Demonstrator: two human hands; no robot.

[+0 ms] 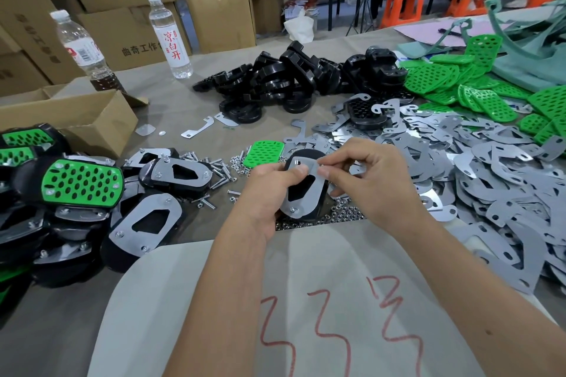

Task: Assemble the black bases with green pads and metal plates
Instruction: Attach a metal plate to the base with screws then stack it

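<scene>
Black base [318, 208] with a metal plate [301, 190] laid on its face sits raised above the near middle of the tabletop [196, 82], held between both hands. The left hand [269, 190] grips the base from its left side, thumb pressed on the plate's upper end. The right hand [364, 174] pinches the plate's upper right edge between thumb and forefinger, seemingly seating it or starting a small fastener there; whether it holds a nut I cannot tell. One screw already shows at the plate's lower end.

A loose green pad [264, 154] lies just beyond the hands, with scattered screws [214, 173] to its left and a drift of nuts [346, 213] under the hands. Spare plates [477, 168] heap along the right side, more green pads [453, 82] at the far right corner, and bare black bases [284, 79] pile at the far middle. Finished units [82, 182] stack at the left edge, beside an open carton [73, 119] and two bottles [167, 34].

The likeliest slip, as I judge it, is the plate pivoting about its single lower screw so the upper hole drifts off the base's hole and a fastener cross-threads or won't start. A tiny nut could also drop into the pile below and be lost among the others.
</scene>
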